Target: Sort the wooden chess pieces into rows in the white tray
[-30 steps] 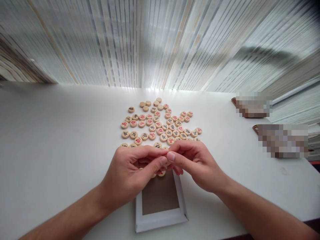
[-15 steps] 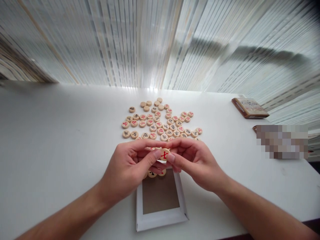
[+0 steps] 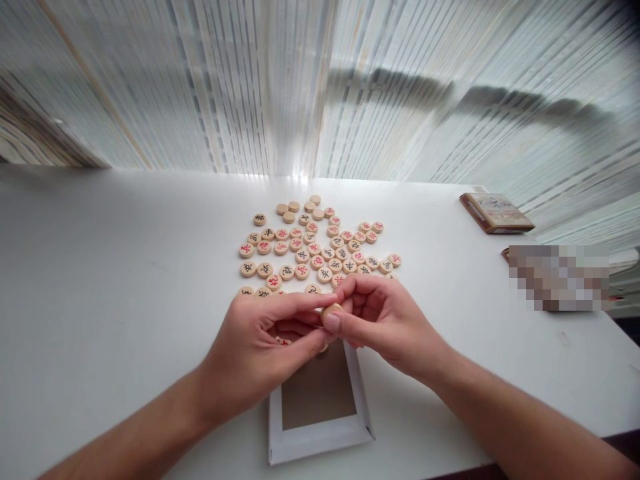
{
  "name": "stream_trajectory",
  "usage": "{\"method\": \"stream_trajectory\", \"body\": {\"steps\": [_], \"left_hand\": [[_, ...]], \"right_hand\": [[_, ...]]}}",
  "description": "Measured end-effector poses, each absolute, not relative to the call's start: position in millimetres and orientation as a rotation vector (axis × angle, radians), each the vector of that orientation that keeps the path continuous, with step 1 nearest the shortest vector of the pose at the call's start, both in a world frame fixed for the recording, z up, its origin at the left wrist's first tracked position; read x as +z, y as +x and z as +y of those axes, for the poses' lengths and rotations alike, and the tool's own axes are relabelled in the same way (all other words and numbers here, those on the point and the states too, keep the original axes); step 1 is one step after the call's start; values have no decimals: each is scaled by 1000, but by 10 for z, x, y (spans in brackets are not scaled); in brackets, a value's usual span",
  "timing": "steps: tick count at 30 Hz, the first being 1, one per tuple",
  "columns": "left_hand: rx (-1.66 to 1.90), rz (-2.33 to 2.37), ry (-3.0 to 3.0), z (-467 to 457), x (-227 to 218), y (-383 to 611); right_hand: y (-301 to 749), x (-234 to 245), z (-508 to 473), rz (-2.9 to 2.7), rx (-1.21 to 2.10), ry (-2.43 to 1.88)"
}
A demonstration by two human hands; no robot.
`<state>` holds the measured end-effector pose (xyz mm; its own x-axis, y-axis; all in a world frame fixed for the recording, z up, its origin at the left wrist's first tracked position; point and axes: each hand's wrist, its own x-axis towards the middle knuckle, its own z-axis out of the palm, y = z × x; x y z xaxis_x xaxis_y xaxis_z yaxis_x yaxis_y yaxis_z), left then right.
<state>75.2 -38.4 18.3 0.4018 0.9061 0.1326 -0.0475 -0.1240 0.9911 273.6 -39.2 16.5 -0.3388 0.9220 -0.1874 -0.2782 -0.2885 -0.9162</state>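
Pinched between my right hand's (image 3: 393, 321) thumb and finger is one game piece (image 3: 331, 311): small, round, pale wood, tilted, bare tan surface toward me with a lighter edge up top. Left hand's (image 3: 267, 343) fingertips are right up against it too, can't tell if they're really gripping. It's near the far end of a white-rimmed box (image 3: 320, 435), with more pieces (image 3: 301, 271), some lettered red or black, spread beyond.

Diffuse backlight through striped curtain (image 3: 295, 87), 12 o'clock; glare strongest at far edge of counter (image 3: 150, 220). Grey shadow band on curtain, 1–2 o'clock. Extreme 2 o'clock corner vignetted; wide-angle stretch outward. Characters on central discs (image 3: 301, 271) legible. Pixelated patch (image 3: 560, 280), 3 o'clock.
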Motion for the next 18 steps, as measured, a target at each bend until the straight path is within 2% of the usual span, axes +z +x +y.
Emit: {"method": "stream_trajectory", "body": {"steps": [18], "left_hand": [[1048,831,1554,-373,193,748]], "right_hand": [[2753,176,-400,-1041,1809,-928]]}}
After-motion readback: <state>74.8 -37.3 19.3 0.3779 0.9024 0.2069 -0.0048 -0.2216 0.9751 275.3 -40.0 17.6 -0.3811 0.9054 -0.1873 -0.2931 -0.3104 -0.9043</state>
